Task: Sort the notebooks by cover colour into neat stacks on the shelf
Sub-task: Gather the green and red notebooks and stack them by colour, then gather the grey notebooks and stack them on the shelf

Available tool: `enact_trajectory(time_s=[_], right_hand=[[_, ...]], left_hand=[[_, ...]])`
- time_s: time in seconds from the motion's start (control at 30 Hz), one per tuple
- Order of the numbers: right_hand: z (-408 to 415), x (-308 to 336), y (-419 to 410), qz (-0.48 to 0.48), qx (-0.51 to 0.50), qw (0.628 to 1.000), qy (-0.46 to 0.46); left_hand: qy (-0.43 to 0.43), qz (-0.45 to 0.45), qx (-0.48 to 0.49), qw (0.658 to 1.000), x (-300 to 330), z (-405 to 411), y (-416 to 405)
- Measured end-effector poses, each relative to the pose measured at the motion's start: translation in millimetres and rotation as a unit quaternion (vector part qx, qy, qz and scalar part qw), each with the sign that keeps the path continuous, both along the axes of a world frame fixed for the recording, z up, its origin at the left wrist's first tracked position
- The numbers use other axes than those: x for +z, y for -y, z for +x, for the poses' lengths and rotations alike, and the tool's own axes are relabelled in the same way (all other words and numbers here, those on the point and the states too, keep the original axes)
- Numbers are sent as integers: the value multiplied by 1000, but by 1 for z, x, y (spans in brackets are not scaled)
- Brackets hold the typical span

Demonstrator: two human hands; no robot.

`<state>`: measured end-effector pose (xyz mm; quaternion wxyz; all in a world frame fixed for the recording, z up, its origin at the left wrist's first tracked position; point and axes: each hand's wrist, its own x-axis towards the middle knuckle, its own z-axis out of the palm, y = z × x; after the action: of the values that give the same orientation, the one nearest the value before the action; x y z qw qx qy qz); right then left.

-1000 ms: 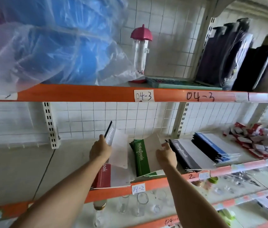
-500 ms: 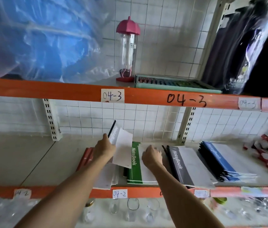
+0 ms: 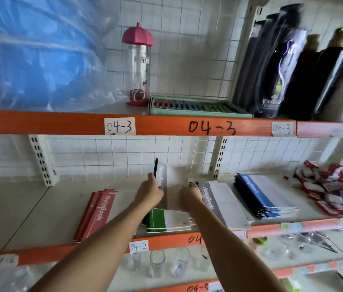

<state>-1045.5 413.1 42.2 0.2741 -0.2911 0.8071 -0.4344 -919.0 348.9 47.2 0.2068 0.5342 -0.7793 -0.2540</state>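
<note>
The middle shelf [image 3: 46, 209], running across the centre of the frame, already carries colour groups laid flat: a red stack [image 3: 94, 213] at lower left of centre, a green stack [image 3: 162, 221] just below the two wrists, a grey stack [image 3: 223, 203] right of centre and a blue stack [image 3: 259, 197] further right. The task's thing at this moment is the grey notebook [image 3: 167, 175], held up off the shelf at mid-frame with its long axis close to upright and its spine band leaning a little to the right. The left hand [image 3: 149, 191] grips its lower left edge by the spine, fingers curled round it; the right hand [image 3: 189, 193] is at its lower right corner, touching or pinching the cover, though the blur leaves that unclear. The matching grey stack lies immediately right of the right hand, so a short carry rightward and down looks like the move, and the right hand is the nearer one to guide it. Readable writing: "NoteBook" in white down the spine bands of the held, red, grey and blue covers; "04-3" handwritten and on paper labels [image 3: 119, 126] on the upper orange beam; "04-2" on a tag [image 3: 138, 247] on the beam below; "15" on a sticker on the pink-capped clear bottle [image 3: 137, 66] at upper centre.
</note>
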Motion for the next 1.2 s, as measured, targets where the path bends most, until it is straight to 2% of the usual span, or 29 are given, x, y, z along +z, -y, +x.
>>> enact_trajectory(time_s=[0.07,0.17,0.27,0.33,0.4,0.5,0.57,0.63,0.7,0.87,1.03,1.2], right_hand=[[-21,2,-18,-20,-39,999,-16],[-41,1,-49,-86,-74,994,11],[-63,1,-77,-89,-72,993,-4],[-84,2,-85,-56,-69,994,-61],[-107,0,-86,-21,-64,995,-80],[-136,-5,-84,49,-47,994,-90],[-150,-10,-86,107,-16,983,-146],[-163,-18,-86,156,25,964,-214],[-173,-25,-87,176,61,954,-234],[-192,-26,-81,155,140,937,-282],[-195,-29,-83,93,214,902,-363],[-191,-28,-78,36,267,889,-369]], left_hand=[[8,-48,-33,998,-1,-13,-9],[56,-118,-63,989,-10,-31,-19],[74,-108,-93,987,-26,-49,-33],[97,-120,-105,982,-30,-57,-40],[92,-129,-88,983,-32,-70,-38],[57,-64,-77,993,-51,-96,-24],[55,-49,-76,994,-61,-110,-21],[70,-73,-44,994,-47,-118,-41],[96,-98,-19,990,-39,-129,-58],[133,-108,9,985,-34,-150,-72],[212,-107,8,971,-31,-157,-81],[208,-139,19,968,-23,-146,-84]])
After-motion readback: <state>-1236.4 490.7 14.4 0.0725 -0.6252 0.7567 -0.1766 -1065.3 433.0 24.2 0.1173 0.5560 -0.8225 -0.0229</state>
